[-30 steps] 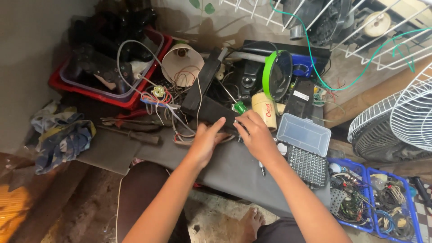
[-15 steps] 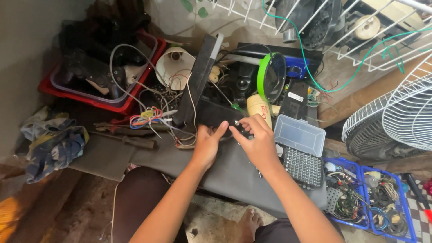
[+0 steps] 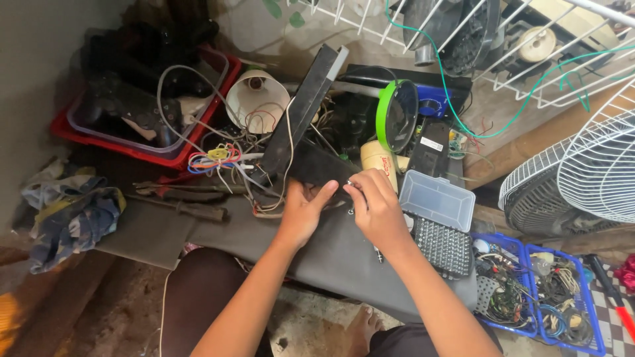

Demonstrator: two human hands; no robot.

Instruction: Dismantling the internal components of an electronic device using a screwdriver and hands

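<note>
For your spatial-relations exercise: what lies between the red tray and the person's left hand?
In the head view, between the red tray and the left hand lies a tangle of coloured wires, plus the lower end of a long black panel.

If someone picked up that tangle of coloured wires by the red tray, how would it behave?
The coloured wire bundle would probably be floppy and light, sagging from the fingers. Its strands run under the black panel, so it may snag or drag neighbouring wires along.
</note>
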